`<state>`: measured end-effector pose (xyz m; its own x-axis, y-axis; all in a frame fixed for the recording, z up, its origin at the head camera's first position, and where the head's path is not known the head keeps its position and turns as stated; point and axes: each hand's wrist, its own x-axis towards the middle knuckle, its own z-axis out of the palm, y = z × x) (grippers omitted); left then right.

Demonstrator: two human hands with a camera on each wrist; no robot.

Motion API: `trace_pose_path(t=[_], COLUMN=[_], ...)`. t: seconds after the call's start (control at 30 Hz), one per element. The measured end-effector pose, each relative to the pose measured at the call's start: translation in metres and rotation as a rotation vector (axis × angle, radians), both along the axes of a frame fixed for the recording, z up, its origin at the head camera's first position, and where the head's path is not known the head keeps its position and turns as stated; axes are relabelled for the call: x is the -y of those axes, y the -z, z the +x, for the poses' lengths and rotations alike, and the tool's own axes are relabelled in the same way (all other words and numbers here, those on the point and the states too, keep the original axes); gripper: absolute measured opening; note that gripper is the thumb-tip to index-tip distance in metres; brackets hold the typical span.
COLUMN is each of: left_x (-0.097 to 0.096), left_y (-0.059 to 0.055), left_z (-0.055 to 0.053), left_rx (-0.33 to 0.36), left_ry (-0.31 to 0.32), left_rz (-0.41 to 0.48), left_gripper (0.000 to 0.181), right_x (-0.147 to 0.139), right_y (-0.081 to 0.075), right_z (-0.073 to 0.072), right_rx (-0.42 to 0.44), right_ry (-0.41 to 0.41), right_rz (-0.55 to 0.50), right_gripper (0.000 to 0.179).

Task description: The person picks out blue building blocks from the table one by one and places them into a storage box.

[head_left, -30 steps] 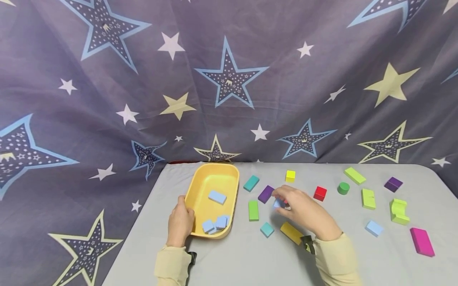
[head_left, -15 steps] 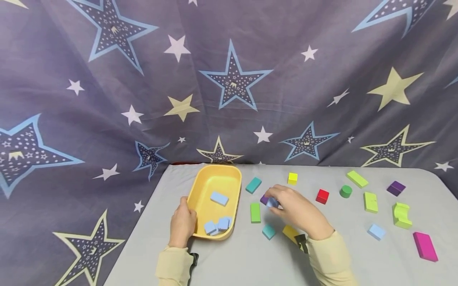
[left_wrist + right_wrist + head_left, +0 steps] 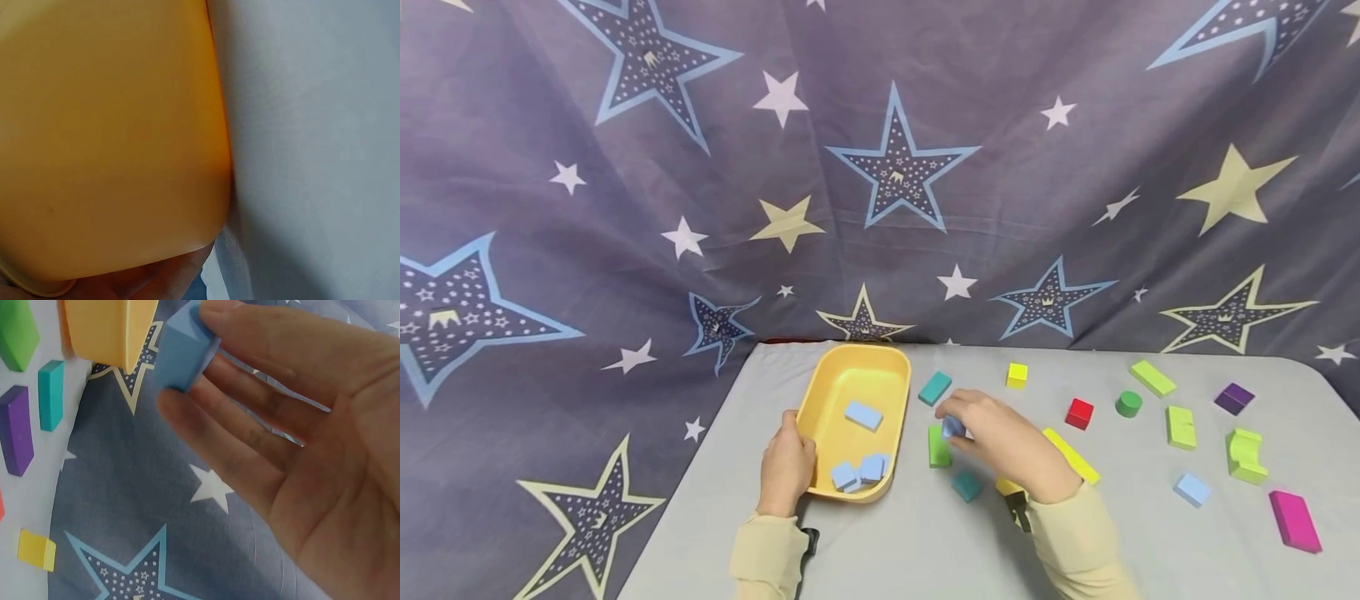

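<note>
My right hand (image 3: 992, 437) pinches a light blue block (image 3: 953, 427) between thumb and fingertips, above the table and right of a yellow plastic bin (image 3: 827, 433). In the right wrist view the blue block (image 3: 184, 350) sits between the thumb and the fingers, clear of the tabletop. My left hand (image 3: 786, 467) grips the bin's left side near its front corner. Inside the bin lie several light blue blocks, one alone (image 3: 863, 415) and others bunched at the front (image 3: 872, 468). The left wrist view is mostly filled by the bin's outer wall (image 3: 112, 150).
Around the right hand are a green block (image 3: 938, 447), two teal blocks (image 3: 935, 388) (image 3: 967, 486) and a purple block (image 3: 17, 431). Farther right lie a red cube (image 3: 1079, 413), a light blue block (image 3: 1192, 489) and a magenta block (image 3: 1296, 521). A starry curtain (image 3: 955, 225) hangs behind the table.
My right hand has carried the blue block leftward, closer to the bin. A long yellow block now shows beside the right forearm. The left hand keeps its grip on the bin.
</note>
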<state>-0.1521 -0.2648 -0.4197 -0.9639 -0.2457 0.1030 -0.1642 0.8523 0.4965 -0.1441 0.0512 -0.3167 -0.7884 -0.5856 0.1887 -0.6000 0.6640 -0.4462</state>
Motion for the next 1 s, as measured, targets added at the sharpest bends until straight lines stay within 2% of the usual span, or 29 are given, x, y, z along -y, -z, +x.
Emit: trace_pose_path(t=[0.4,0.63,1.0], left_x=[0.003,-0.001,0.003], left_y=[-0.001,0.000,0.002], left_z=[0.003,0.001,0.000], left_rx=[-0.007,-0.015,-0.043], left_ry=[-0.005,-0.010,-0.002], left_rz=[0.008,0.023,0.016], left_gripper=[0.039,0.040,0.039], right_x=[0.018,0.024,0.038], right_y=[0.000,-0.002,-0.002], right_z=[0.000,0.002,-0.001], right_rx=[0.014,0.052,0.019], right_ry=[-0.027,0.008,-0.086], right_rz=[-0.014,0.021,0.006], right_gripper=[0.032,0.033,0.032])
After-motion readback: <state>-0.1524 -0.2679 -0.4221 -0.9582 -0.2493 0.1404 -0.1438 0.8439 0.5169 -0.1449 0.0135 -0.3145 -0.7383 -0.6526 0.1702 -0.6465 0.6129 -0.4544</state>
